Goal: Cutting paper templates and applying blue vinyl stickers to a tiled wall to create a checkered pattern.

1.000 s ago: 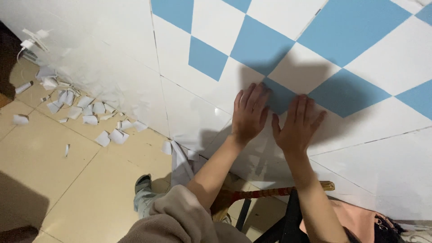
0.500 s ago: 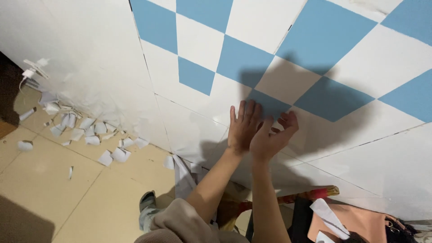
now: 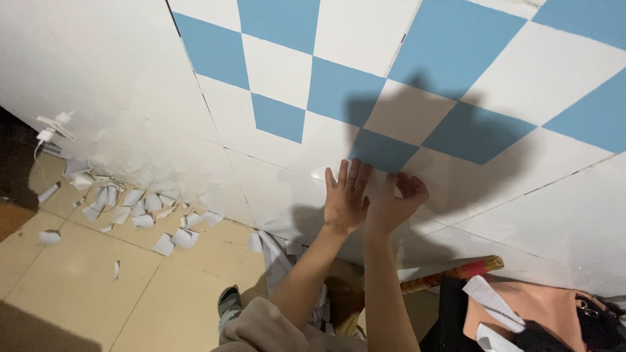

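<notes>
My left hand (image 3: 345,195) lies flat against the wall, fingers spread upward, on a white panel just below a blue diamond (image 3: 381,151). My right hand (image 3: 399,203) sits right beside it with fingers curled, thumb and forefinger pinched at the wall surface near the lower tip of that blue diamond. What the fingers pinch is too small to see. The wall covering (image 3: 339,85) is a pattern of blue and white diamonds over white panels. Both hands cast a large shadow up and to the right.
Torn white paper scraps (image 3: 140,215) litter the beige tiled floor (image 3: 78,287) along the wall's base at left. A plug and cable (image 3: 51,130) hang at far left. A stick (image 3: 456,274) wrapped in patterned paper lies below my arms, and my shoe (image 3: 228,303) shows beneath.
The view has shifted down and right. My right hand moved from flat on the wall to a curled pinch close against my left hand, which stayed flat.
</notes>
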